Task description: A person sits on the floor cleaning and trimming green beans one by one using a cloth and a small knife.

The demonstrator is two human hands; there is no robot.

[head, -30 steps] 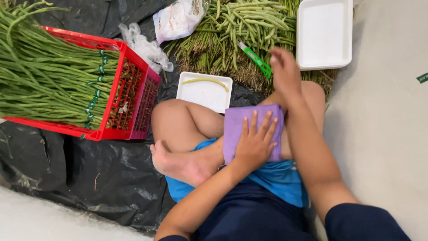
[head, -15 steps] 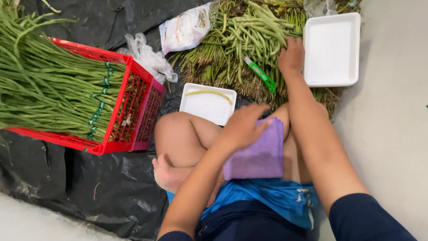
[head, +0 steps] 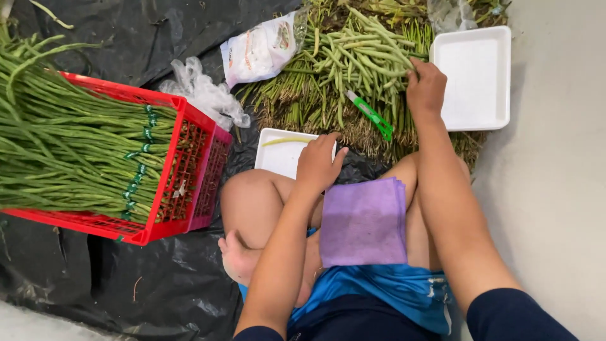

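Seated worker sorting long beans on the floor, seen from above. A black plastic sheet (head: 95, 278) covers the floor. On it, at the left, stands a red plastic lattice crate (head: 183, 183) filled with long green beans (head: 63, 158) tied in bundles with green bands; these appear untouched. Ahead of the knees lies a loose heap of cut green bean lengths (head: 353, 57), evidently the stock in work. The large white foam tray (head: 476, 76) beside the heap holds nothing as yet; the smaller white foam tray (head: 284, 151) carries a single bean, so packing seems barely begun. A folded purple cloth (head: 363, 221) rests on the lap. The right hand (head: 426, 91) reaches into the heap, its fingers curled down among the beans; whether they pinch any cannot be told. The left hand (head: 319, 164) rests on the smaller tray's edge, fingers loosely together. A green-handled cutter (head: 371, 115) lies on the heap, unheld.
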